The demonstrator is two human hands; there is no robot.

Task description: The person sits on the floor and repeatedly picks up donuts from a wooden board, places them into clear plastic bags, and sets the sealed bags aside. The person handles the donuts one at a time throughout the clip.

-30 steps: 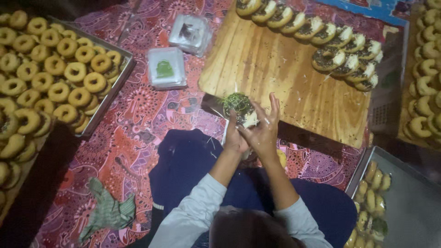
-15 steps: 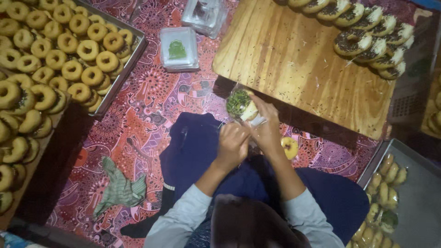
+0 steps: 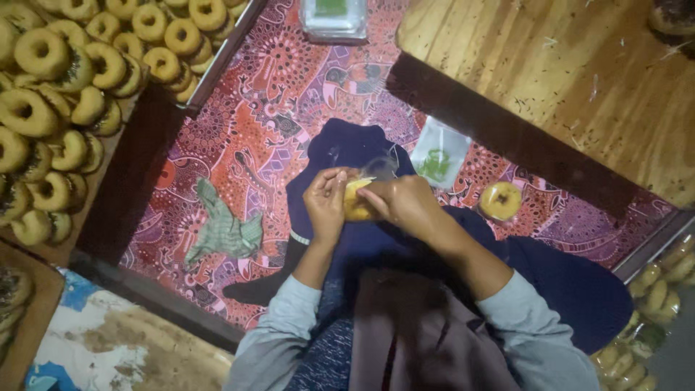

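Note:
Over my lap, both hands meet on one yellow doughnut [image 3: 356, 203] that sits partly in a thin clear plastic bag [image 3: 382, 168]. My left hand [image 3: 326, 203] pinches it from the left side. My right hand [image 3: 405, 206] covers it from the right. Another plain doughnut [image 3: 500, 200] lies on the patterned red cloth [image 3: 289, 94] to the right of my hands. A small clear bag with a green print [image 3: 438, 162] lies on the cloth just beyond them.
Trays of several ring doughnuts [image 3: 79, 87] fill the left side. A wooden board [image 3: 579, 80] lies at the upper right, a clear plastic box [image 3: 333, 16] at the top, a green checked rag [image 3: 224, 228] on the cloth, and bagged doughnuts [image 3: 651, 304] at the right edge.
My hands have come down from the wooden board's edge to my lap. The green-topped doughnut they held is gone; they now hold a plain yellow one in a clear bag.

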